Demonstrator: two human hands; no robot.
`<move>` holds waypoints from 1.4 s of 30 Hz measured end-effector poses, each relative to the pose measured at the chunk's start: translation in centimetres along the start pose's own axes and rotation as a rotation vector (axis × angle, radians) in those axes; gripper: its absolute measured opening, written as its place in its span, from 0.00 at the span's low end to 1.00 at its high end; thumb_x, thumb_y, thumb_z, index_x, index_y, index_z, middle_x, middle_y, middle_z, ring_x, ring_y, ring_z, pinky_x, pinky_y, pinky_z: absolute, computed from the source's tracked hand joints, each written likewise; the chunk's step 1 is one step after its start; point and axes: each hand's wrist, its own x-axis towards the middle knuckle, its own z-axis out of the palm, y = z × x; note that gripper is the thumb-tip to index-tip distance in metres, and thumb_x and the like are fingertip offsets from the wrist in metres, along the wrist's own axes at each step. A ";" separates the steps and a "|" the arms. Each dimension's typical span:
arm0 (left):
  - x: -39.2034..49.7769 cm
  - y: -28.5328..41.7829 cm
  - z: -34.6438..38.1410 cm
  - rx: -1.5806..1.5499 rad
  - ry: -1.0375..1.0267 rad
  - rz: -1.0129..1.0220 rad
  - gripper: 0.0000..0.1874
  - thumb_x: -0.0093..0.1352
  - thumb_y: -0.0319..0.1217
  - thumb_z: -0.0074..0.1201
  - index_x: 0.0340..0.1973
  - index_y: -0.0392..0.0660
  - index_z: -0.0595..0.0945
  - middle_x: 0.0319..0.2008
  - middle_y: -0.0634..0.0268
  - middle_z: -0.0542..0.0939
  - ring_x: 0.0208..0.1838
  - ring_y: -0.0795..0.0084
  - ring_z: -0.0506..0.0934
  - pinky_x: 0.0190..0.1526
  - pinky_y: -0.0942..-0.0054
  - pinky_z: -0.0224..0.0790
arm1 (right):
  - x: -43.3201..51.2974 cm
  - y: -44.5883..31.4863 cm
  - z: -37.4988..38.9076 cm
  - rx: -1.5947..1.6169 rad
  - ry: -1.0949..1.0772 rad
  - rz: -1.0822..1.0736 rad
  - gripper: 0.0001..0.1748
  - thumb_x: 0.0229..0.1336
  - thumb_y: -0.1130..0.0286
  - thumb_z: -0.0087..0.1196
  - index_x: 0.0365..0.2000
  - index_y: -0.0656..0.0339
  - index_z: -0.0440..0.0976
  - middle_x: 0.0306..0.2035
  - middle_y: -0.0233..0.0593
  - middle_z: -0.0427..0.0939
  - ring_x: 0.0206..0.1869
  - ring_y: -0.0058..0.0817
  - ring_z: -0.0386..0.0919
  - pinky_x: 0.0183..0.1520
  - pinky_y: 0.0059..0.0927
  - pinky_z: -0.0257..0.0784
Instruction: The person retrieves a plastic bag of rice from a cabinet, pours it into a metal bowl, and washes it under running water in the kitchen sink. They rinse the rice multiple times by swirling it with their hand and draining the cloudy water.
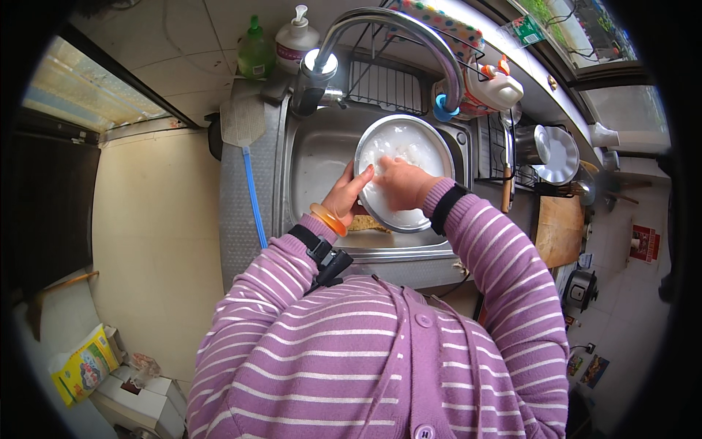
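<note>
A round stainless-steel basin point(448, 159) is over the sink point(318, 159), with cloudy white water point(406, 137) in it. My left hand point(346, 193) holds the basin's near-left rim, its thumb on top of the edge and the other fingers partly hidden beneath. Inside the basin is my right hand point(403, 184), blurred, its fingertips in or at the white water. Whether those fingers have hold of anything is hidden. Pale bits show in the water beyond them. Below the basin, a yellow-brown rough-textured thing point(368, 223) lies in the sink, partly covered.
A chrome faucet point(378, 16) arches above, its blue-tipped spout point(445, 110) close to the basin's far rim. A fly swatter point(249, 164) lies on the left counter. Pump bottles stand behind it. On the right are a wire rack point(488, 148), a wooden-handled knife point(507, 186) and a cutting board point(559, 230).
</note>
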 end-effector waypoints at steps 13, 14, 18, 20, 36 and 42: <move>-0.1 0.3 0.1 0.017 -0.014 0.003 0.33 0.69 0.46 0.49 0.65 0.53 0.56 0.59 0.58 0.65 0.58 0.58 0.69 0.48 0.50 0.73 | -2.2 5.0 -1.5 0.244 0.287 0.104 0.12 0.47 0.73 0.54 0.36 0.53 0.80 0.33 0.45 0.80 0.39 0.42 0.78 0.45 0.36 0.72; -0.1 0.4 0.1 0.019 -0.016 0.008 0.33 0.69 0.47 0.49 0.65 0.52 0.56 0.59 0.58 0.65 0.59 0.58 0.69 0.48 0.50 0.72 | -2.3 5.2 -1.7 0.294 0.298 0.125 0.15 0.46 0.77 0.54 0.37 0.54 0.80 0.35 0.46 0.80 0.41 0.42 0.78 0.47 0.35 0.72; -0.3 0.5 0.1 0.009 0.000 0.003 0.34 0.68 0.47 0.50 0.65 0.52 0.56 0.59 0.58 0.65 0.59 0.57 0.69 0.49 0.48 0.71 | -2.5 5.7 -2.1 0.374 0.258 0.111 0.23 0.44 0.80 0.57 0.45 0.52 0.77 0.43 0.50 0.78 0.47 0.43 0.76 0.52 0.33 0.71; -0.4 0.6 0.1 0.010 0.009 0.004 0.34 0.68 0.47 0.50 0.65 0.53 0.55 0.59 0.58 0.65 0.59 0.56 0.69 0.50 0.47 0.70 | -2.7 5.7 -1.9 0.347 0.241 0.194 0.30 0.43 0.76 0.61 0.52 0.51 0.71 0.48 0.53 0.74 0.51 0.43 0.74 0.54 0.33 0.70; -0.2 -0.1 0.0 0.009 0.028 0.038 0.35 0.67 0.47 0.50 0.66 0.54 0.55 0.59 0.58 0.65 0.58 0.61 0.69 0.44 0.57 0.75 | 0.1 1.6 2.9 0.926 0.121 0.324 0.47 0.36 0.71 0.64 0.60 0.68 0.56 0.52 0.55 0.71 0.54 0.41 0.72 0.55 0.30 0.67; -0.3 0.2 -0.2 0.013 0.010 0.026 0.35 0.67 0.47 0.50 0.66 0.54 0.55 0.59 0.58 0.65 0.57 0.62 0.71 0.44 0.58 0.76 | -0.1 2.8 0.2 0.989 0.219 0.306 0.26 0.39 0.72 0.64 0.45 0.64 0.76 0.36 0.45 0.80 0.39 0.32 0.79 0.43 0.29 0.74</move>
